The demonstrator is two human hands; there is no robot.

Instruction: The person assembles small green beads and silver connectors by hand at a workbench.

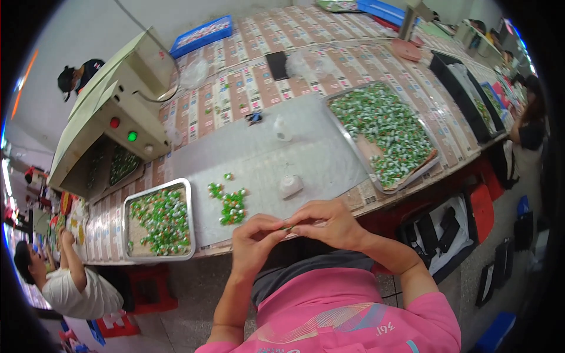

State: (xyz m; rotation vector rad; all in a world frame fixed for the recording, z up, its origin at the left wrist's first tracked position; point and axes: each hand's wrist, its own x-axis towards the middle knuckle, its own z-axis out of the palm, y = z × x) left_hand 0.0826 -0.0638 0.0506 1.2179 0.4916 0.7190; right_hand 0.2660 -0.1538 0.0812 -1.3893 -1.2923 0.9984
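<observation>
**Small green piece pinched at table edge, both hands on it**

Head view, only one I've got. Step in hand, my read: fine two-handed work on one green piece (288, 228), joining or adjusting something on it. Can't confirm which; it's tiny and mostly covered by my fingertips.

Next move, my read: steady with one side, make a small press or twist with the other, no big arm travel. Then a clean release. Main risk is the piece slipping out and dropping off the near edge of the table (253, 70).

Finger state: left fingers (265, 223) closed in a thumb-and-index pinch, right fingers (309, 212) same, tips meeting from opposite sides. Piece sits between the two pinches, a bit of it showing in the gap. Can't tell which side carries the grip.

Around it: loose green-and-white pile (233, 206) on the grey sheet (326, 159), to the left and beyond my left fingers, not touching. White block (290, 186) just beyond the pinch, white bottle (282, 129) farther out. Left tray (137, 234) and right tray (368, 150) both hold many similar pieces, well apart from my fingers.
</observation>
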